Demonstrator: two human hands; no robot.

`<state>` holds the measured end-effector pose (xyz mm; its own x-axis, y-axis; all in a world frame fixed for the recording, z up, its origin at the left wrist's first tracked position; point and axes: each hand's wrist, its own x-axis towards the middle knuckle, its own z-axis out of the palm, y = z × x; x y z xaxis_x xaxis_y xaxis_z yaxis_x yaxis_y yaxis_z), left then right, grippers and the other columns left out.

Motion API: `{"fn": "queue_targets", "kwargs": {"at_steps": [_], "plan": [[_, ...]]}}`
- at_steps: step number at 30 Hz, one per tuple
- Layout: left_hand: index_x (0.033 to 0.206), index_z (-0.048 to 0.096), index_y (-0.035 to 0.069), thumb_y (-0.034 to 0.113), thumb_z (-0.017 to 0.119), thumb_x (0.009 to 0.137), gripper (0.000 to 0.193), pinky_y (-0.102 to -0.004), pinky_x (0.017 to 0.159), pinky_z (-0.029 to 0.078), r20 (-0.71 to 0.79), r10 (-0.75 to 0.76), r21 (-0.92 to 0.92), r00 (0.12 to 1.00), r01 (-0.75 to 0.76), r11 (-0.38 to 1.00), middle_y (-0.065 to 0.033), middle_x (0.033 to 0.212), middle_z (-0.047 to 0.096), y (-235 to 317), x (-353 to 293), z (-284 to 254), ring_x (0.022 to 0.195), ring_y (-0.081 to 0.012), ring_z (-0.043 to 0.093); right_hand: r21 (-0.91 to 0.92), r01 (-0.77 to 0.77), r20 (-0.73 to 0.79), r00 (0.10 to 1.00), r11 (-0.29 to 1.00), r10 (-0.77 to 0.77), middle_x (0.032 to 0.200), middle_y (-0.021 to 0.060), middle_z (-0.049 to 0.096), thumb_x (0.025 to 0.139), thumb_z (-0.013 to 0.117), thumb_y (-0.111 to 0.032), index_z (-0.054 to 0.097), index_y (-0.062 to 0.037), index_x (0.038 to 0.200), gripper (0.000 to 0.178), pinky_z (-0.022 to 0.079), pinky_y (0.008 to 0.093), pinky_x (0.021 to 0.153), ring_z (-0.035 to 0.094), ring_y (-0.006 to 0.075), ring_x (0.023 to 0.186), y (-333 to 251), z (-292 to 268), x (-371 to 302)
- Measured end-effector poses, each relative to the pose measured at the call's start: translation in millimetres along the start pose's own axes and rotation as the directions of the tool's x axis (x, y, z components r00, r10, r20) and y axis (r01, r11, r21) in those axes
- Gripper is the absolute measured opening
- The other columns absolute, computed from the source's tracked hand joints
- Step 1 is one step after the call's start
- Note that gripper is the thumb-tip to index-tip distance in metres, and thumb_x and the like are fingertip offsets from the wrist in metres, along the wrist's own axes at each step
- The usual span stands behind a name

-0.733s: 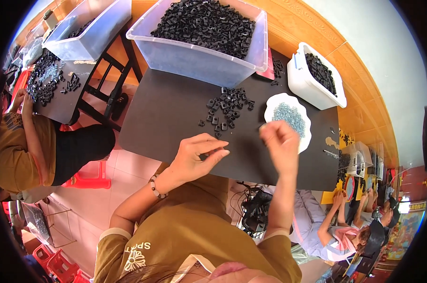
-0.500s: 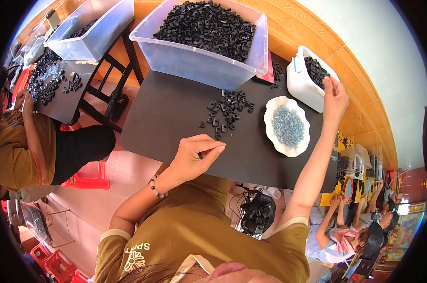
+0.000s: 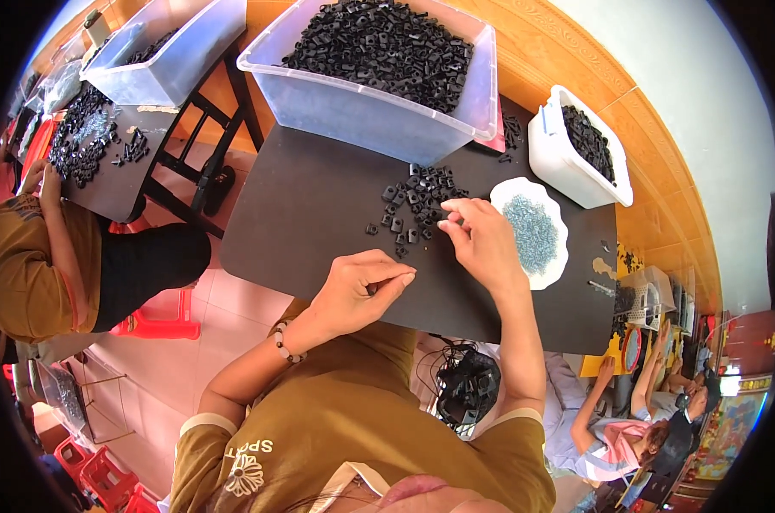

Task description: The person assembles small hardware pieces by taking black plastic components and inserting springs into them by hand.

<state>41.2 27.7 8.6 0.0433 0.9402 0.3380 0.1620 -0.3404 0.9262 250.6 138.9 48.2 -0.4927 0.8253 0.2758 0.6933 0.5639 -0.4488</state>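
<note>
My left hand (image 3: 362,292) is held over the near edge of the dark table (image 3: 298,205). Its thumb and fingertips press together, and anything between them is too small to make out. My right hand (image 3: 483,241) reaches over the table between a loose pile of small black plastic parts (image 3: 420,195) and a white scalloped dish (image 3: 560,224). Thumb and forefinger are apart, close to the right side of the pile, with nothing visible between them. Tiny clear bluish pieces (image 3: 530,232) fill the dish.
A big clear bin (image 3: 353,111) heaped with black parts stands at the back. A white tub (image 3: 567,167) of black parts is at the back right. Another person (image 3: 41,265) sits at a table on the left; more people (image 3: 623,427) work at the far right.
My right hand has come away from the white tub, moving left and nearer to the loose pile, and its pinch has opened. My left hand keeps its pinch, almost in place.
</note>
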Motion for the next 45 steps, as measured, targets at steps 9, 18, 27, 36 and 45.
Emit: {"fn": "queue_targets", "kwargs": {"at_steps": [9,18,27,36,45], "plan": [[0.102,0.078,-0.001,0.005,0.073,0.093,0.012,-0.0272,0.057,0.049,0.016,0.010,-0.019,1.000,-0.010,1.000,-0.0098,0.081,0.071,0,-1,-1,0.064,-0.0146,0.063,-0.015,0.063,-0.048,0.997,0.998,-0.063,0.091,0.0111,0.068,0.091,0.072,-0.011,0.069,-0.0054,0.104,0.014,0.055,0.0423,0.074,0.066,0.0311,0.087,11,21,-4],[0.107,0.078,0.001,0.005,0.075,0.093,0.015,-0.0251,0.059,0.049,-0.065,-0.002,-0.029,0.998,0.000,1.000,-0.0072,0.086,0.071,-2,-2,0,0.065,-0.0098,0.061,0.600,-0.235,0.133,0.972,0.764,0.195,0.088,0.0042,0.072,0.104,0.065,-0.016,0.071,0.0013,0.110,0.019,0.049,0.0234,0.066,0.061,0.0079,0.075,-7,4,-29],[0.121,0.075,0.003,0.006,0.077,0.092,0.030,-0.0242,0.072,0.054,-0.066,0.003,-0.123,0.998,-0.011,0.992,-0.0074,0.104,0.071,-4,-1,-3,0.078,-0.0097,0.064,0.800,-0.391,0.383,0.917,0.454,0.115,0.081,-0.0026,0.062,0.106,0.062,-0.016,0.070,0.0005,0.105,0.018,0.045,0.0204,0.065,0.053,0.0040,0.070,-43,28,-47],[0.119,0.075,0.000,0.006,0.075,0.094,0.025,-0.0267,0.082,0.056,-0.144,-0.046,-0.194,0.989,0.018,0.981,-0.0110,0.107,0.075,-6,-3,-2,0.090,-0.0125,0.069,0.664,-0.328,0.202,0.944,0.672,0.262,0.091,0.0006,0.072,0.102,0.067,-0.013,0.073,-0.0015,0.112,0.016,0.049,0.0219,0.072,0.059,0.0055,0.077,-46,13,-49],[0.116,0.077,0.002,0.006,0.080,0.089,0.027,-0.0251,0.074,0.054,-0.108,-0.040,-0.167,0.993,0.022,0.986,-0.0061,0.093,0.073,-7,-3,-2,0.079,-0.0100,0.065,-0.002,-0.362,-0.251,0.902,0.932,0.350,0.088,0.0134,0.071,0.093,0.073,-0.016,0.072,-0.0027,0.099,0.015,0.052,0.0382,0.067,0.067,0.0258,0.071,34,-52,-52]]}}
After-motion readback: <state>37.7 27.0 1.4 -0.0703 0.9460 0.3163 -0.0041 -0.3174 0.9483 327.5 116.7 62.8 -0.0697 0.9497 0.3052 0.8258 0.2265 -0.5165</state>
